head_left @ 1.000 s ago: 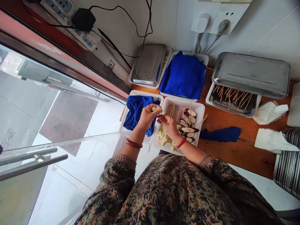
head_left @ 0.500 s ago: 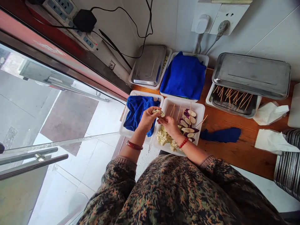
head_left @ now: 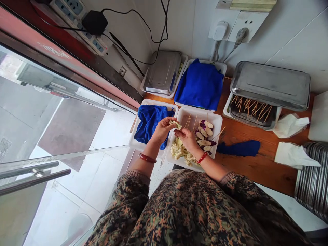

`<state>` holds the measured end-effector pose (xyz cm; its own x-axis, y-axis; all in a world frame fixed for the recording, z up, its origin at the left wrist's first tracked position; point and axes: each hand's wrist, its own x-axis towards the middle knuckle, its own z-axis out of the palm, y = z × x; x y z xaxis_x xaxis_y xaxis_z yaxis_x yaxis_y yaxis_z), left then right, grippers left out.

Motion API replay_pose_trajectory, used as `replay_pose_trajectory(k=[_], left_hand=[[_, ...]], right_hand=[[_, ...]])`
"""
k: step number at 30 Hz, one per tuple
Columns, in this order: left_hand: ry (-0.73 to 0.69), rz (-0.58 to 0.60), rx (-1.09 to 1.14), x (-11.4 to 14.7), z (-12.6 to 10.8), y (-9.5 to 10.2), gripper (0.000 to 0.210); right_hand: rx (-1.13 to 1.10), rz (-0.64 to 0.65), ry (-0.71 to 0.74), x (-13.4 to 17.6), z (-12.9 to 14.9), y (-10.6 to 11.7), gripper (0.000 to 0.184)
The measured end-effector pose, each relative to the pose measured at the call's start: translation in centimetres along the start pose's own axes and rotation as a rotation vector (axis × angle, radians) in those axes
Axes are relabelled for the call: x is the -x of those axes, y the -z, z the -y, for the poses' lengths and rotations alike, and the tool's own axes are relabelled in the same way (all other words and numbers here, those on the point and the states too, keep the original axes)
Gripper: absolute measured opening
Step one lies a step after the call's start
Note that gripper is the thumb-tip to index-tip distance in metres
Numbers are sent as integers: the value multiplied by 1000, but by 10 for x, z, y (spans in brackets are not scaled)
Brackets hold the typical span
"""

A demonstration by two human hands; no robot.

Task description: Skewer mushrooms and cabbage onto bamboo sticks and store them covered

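Note:
My left hand (head_left: 162, 130) pinches a small cauliflower floret (head_left: 176, 125) between thumb and fingers, above the edges of two white trays. My right hand (head_left: 187, 139) is closed just beside it, fingertips close under the floret; what they grip is too small to tell. Below the hands, a white tray (head_left: 218, 120) holds several cauliflower pieces (head_left: 178, 151) at its near left. Sliced eggplant pieces (head_left: 204, 142) with purple skin lie on its right side, with thin wooden skewers (head_left: 188, 120) among them.
A blue cloth (head_left: 147, 123) covers the left tray, and another blue cloth (head_left: 200, 83) the tray behind. Metal lids (head_left: 163, 72) (head_left: 270, 83) rest on other trays; skewers (head_left: 252, 107) stick out at right. Stacked metal trays (head_left: 311, 181) stand at far right. A glass door (head_left: 77, 153) is left.
Both hands stay together over the trays, with the floret turned slightly and shifted a little to the right. The view has moved slightly.

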<state>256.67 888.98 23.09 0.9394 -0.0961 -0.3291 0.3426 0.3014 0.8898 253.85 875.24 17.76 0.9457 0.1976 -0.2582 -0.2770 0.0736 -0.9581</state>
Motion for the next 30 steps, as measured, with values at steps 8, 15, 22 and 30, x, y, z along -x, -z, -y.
replay_pose_trajectory(k=[8, 15, 22, 30], left_hand=[[-49, -72, 19, -1, 4, -1, 35], [-129, -175, 12, -8, -3, 0, 33], [-136, -139, -81, -2, -7, 5, 36], [-68, -182, -184, 13, -2, 13, 37]], right_hand=[[-22, 23, 1, 0, 0, -1, 29], [-33, 48, 1, 1, 5, -4, 28], [-24, 18, -10, -3, -4, -3, 26], [15, -64, 23, -5, 9, 10, 32]])
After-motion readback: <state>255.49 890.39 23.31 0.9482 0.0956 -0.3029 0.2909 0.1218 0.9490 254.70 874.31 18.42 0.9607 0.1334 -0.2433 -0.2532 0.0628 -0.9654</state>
